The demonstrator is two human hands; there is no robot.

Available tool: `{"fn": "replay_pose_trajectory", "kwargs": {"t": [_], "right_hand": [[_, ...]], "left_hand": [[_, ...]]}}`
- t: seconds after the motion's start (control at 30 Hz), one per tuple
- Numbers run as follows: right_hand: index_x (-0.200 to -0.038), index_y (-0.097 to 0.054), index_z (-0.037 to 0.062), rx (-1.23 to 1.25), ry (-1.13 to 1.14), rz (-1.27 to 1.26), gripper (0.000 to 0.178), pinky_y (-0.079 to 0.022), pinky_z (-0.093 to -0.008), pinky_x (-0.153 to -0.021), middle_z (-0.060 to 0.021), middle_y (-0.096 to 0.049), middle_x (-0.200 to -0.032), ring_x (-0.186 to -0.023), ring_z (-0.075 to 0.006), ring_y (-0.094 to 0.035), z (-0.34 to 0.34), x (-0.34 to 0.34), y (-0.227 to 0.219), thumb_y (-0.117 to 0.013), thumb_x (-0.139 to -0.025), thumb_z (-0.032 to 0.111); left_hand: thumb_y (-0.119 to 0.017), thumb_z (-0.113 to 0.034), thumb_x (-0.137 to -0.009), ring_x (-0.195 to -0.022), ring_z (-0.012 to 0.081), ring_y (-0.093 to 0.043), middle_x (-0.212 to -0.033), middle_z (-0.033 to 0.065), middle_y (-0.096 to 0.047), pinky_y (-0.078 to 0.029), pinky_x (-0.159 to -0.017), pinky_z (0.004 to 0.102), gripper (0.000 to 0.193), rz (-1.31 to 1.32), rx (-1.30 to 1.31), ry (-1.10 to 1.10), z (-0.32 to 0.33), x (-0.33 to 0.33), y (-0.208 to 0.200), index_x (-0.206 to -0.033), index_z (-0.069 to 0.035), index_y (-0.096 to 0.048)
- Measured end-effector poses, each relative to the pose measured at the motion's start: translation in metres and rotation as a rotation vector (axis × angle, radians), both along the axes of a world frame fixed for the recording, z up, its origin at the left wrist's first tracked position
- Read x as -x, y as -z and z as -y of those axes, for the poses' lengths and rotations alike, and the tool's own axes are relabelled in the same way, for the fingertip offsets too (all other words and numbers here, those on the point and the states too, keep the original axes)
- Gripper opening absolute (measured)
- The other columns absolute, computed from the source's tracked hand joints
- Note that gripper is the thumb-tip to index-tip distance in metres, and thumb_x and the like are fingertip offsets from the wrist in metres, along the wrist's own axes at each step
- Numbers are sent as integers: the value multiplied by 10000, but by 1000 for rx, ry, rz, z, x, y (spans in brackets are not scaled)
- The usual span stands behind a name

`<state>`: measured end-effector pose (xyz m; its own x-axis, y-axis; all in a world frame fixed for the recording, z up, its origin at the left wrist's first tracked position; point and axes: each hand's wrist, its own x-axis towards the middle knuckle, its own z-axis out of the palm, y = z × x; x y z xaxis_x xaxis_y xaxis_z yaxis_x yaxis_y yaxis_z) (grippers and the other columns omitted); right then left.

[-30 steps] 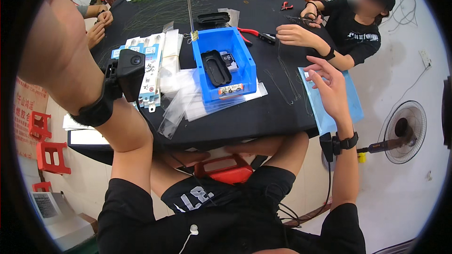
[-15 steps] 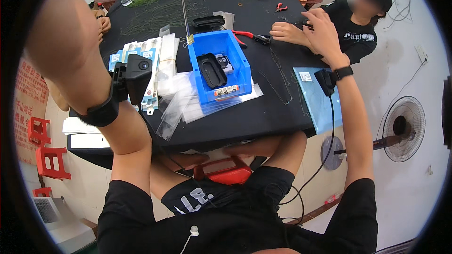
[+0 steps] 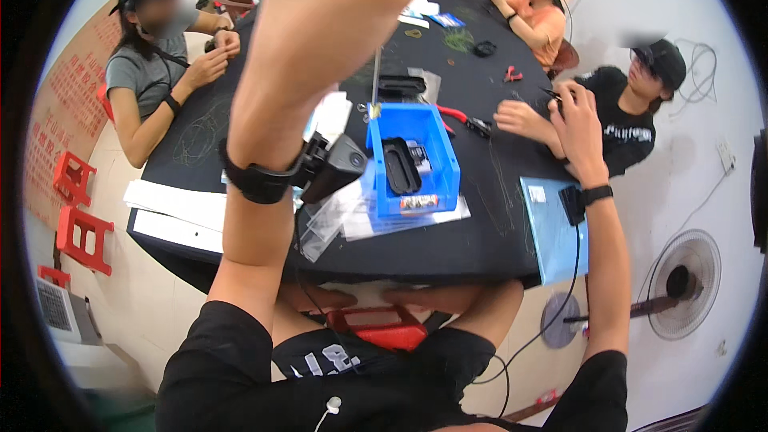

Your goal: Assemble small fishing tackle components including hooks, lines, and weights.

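Note:
My left hand (image 3: 328, 32) is raised close to the head camera, covering the table's upper left part. Its fingers run right along the picture's top edge and are mostly cut off, so their grip is hidden. My right hand (image 3: 582, 116) is held up over the table's right side with curled fingers. A small dark tip (image 3: 552, 94) shows at these fingers; its kind is unclear. Between my arms stands a blue plastic bin (image 3: 440, 192) with a black oval tray (image 3: 402, 166) in it. Red-handled pliers (image 3: 468, 120) lie behind the bin, to its right.
Clear plastic bags (image 3: 324, 224) lie beside the bin, white sheets (image 3: 176, 212) at the left edge. A blue folder (image 3: 552, 252) lies below my right wrist. Co-workers sit around the black table (image 3: 496, 240); one's hand (image 3: 520, 118) is near mine. A fan (image 3: 684, 284) stands right.
The view has tipped up, so the table sits lower and more co-workers show. My left arm has swung right across the picture. My right hand's fingers are more curled.

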<state>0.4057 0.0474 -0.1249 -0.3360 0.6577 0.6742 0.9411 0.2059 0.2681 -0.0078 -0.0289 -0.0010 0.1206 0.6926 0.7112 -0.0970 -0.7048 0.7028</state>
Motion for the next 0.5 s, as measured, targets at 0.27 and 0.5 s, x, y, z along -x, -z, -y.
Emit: {"fn": "replay_pose_trajectory", "kwargs": {"t": [0.27, 0.5], "right_hand": [[-1028, -643, -36, -157, -610, -915, 199, -471, -266, -657, -91, -655, -888, -711, -150, -598, 38, 116, -89, -506, -1080, 99], [-1149, -632, -65, 113, -1364, -1284, 276, -516, -274, -699, -139, -679, -884, -886, -206, -700, 32, 229, -114, -484, -1100, 163]], "left_hand": [[-760, -152, -943, -551, -9, -417, -689, -53, -638, -235, -501, 182, 206, 13, -114, 86, -14, -3, 11, -1071, 9, -780], [-729, -137, -950, -813, 83, -683, -924, 94, -766, -475, -723, 180, 231, 152, -155, 32, -14, 1, 7, -1082, 48, -768]]}}
